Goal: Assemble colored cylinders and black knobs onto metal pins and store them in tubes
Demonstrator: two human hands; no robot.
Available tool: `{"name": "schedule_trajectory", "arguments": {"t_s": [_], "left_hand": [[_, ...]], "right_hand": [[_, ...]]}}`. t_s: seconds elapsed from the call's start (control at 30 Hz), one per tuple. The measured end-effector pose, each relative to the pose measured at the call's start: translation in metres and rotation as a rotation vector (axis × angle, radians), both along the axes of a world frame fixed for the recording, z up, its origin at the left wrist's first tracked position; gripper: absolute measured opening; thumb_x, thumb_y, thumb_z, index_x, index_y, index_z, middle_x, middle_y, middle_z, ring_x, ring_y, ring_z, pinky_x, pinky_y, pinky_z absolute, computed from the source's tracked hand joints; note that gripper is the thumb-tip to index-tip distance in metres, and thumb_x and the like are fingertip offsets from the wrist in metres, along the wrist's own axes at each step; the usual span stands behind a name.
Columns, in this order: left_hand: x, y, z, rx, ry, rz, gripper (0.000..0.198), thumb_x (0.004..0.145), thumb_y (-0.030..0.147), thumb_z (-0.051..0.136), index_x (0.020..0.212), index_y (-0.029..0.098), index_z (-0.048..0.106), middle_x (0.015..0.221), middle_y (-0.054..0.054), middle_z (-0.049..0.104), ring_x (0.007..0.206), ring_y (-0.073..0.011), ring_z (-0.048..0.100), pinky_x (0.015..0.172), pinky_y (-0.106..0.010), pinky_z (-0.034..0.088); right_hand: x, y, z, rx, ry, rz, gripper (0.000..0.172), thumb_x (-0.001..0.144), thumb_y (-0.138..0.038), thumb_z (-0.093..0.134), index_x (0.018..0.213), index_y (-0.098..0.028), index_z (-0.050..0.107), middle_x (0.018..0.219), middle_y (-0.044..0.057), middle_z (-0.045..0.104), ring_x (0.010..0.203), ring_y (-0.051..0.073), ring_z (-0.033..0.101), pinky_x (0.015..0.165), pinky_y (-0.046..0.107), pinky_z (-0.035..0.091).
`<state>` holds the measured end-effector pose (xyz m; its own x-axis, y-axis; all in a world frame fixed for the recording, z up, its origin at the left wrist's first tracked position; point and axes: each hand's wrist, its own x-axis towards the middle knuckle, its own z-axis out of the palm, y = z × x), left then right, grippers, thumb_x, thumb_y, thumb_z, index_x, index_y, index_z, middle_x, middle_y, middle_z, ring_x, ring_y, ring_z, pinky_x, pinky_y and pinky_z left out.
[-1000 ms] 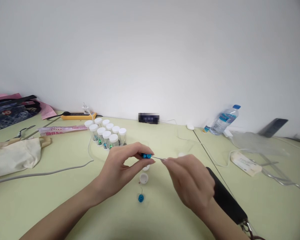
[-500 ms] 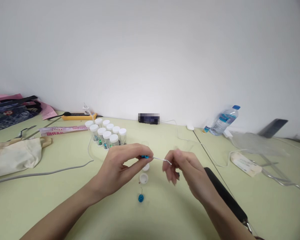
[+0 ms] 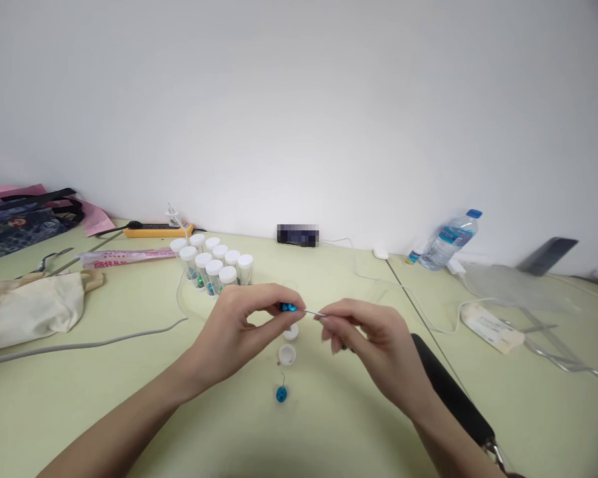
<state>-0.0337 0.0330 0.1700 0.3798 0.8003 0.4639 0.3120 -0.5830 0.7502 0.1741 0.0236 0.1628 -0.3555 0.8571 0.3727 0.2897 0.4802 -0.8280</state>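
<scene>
Pinched between the thumb and fingers of my left hand (image 3: 252, 325) is a small shiny blue piece (image 3: 289, 307). A thin metal wire (image 3: 313, 313) extends rightward from that pinch, and the thumb and index finger of my right hand (image 3: 366, 332) close on its other end. Something small and dark shows under my right hand's curled fingers, too hidden to name. Below the hands lie a white round cap (image 3: 288, 354), another white cap (image 3: 291, 332) and a blue bead with a wire hook (image 3: 282, 394).
Several white-capped clear vials (image 3: 214, 267) stand at left-centre. A phone (image 3: 298, 236) leans on the wall. A water bottle (image 3: 451, 240) stands at back right, a black strap (image 3: 453, 392) lies beside my right forearm, and a cream cloth bag (image 3: 40, 305) rests on the left.
My right hand has moved left and its thumb and index finger have closed on the wire's end. My left hand has barely moved and still holds the blue piece.
</scene>
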Motion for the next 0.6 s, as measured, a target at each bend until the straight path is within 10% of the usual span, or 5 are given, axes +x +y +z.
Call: {"name": "schedule_trajectory", "arguments": {"t_s": [0.17, 0.43, 0.6], "left_hand": [[0.0, -0.002, -0.002, 0.083, -0.035, 0.01, 0.01, 0.085, 0.016, 0.06, 0.089, 0.021, 0.068, 0.082, 0.001, 0.07, 0.07, -0.0115, 0.063, 0.061, -0.019, 0.053], [0.0, -0.002, -0.008, 0.268, 0.015, 0.064, 0.015, 0.083, 0.01, 0.061, 0.092, 0.021, 0.066, 0.087, 0.0, 0.072, 0.077, -0.0127, 0.065, 0.073, -0.021, 0.053], [0.001, -0.001, -0.006, 0.13, -0.019, 0.062, 0.011, 0.084, 0.014, 0.06, 0.088, 0.021, 0.068, 0.082, 0.002, 0.071, 0.07, -0.011, 0.064, 0.062, -0.018, 0.053]], "right_hand": [[0.003, 0.0, -0.002, 0.372, -0.122, -0.074, 0.021, 0.088, -0.014, 0.059, 0.102, -0.024, 0.069, 0.085, 0.001, 0.064, 0.072, 0.011, 0.059, 0.063, 0.022, 0.045], [0.003, 0.009, 0.0, -0.297, 0.111, 0.102, 0.038, 0.098, -0.038, 0.039, 0.076, -0.018, 0.062, 0.065, 0.0, 0.06, 0.053, 0.01, 0.054, 0.051, 0.021, 0.044], [0.0, 0.002, 0.0, 0.187, -0.086, -0.134, 0.015, 0.092, -0.025, 0.055, 0.083, -0.022, 0.066, 0.071, 0.001, 0.064, 0.059, 0.012, 0.058, 0.055, 0.024, 0.047]]}}
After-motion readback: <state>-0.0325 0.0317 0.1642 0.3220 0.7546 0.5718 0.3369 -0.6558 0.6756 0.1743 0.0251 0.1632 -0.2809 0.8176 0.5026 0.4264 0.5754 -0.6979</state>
